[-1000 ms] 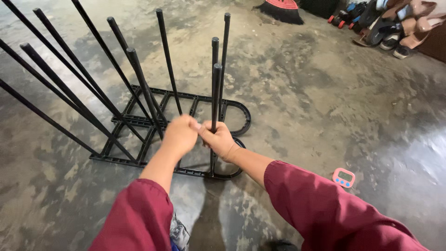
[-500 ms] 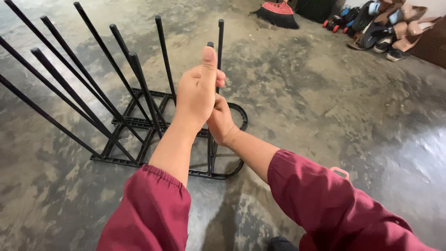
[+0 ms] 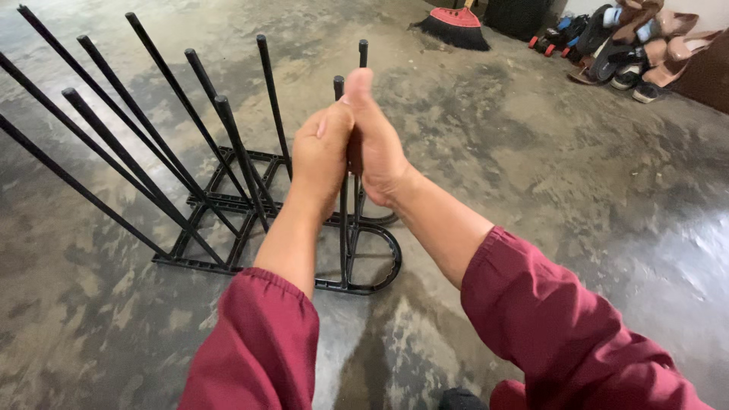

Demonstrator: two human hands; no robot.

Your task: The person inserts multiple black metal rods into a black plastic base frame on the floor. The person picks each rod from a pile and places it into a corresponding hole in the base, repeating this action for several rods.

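A wide concrete floor [image 3: 577, 197], mottled grey and brown, carries everything here; there is no bench, so the work sits low and the person leans over it with both arms stretched forward.

On the floor stands a black rack base [image 3: 228, 228], a flat frame of squared cells with a rounded end nearest the person. It lies flat so that the rods can stand in its sockets. Many long black rods [image 3: 137, 159] rise from it, and from this high, close viewpoint they seem to fan outward to the left.

At the rounded end stands the upright rod [image 3: 344, 228], the one being handled, its foot meeting the base and its top [image 3: 339, 83] showing just above the hands. A second rod [image 3: 363, 53] stands just behind it.

Both hands are closed around this rod near its top, pressed together side by side: the left hand [image 3: 323, 159] wraps it from the left, the right hand [image 3: 376, 148] from the right with the thumb pointing up along the shaft. Such a doubled grip keeps the thin rod straight over its socket.

Far back lie a red broom [image 3: 456, 23] and a pile of shoes [image 3: 630, 53], well apart from the work.
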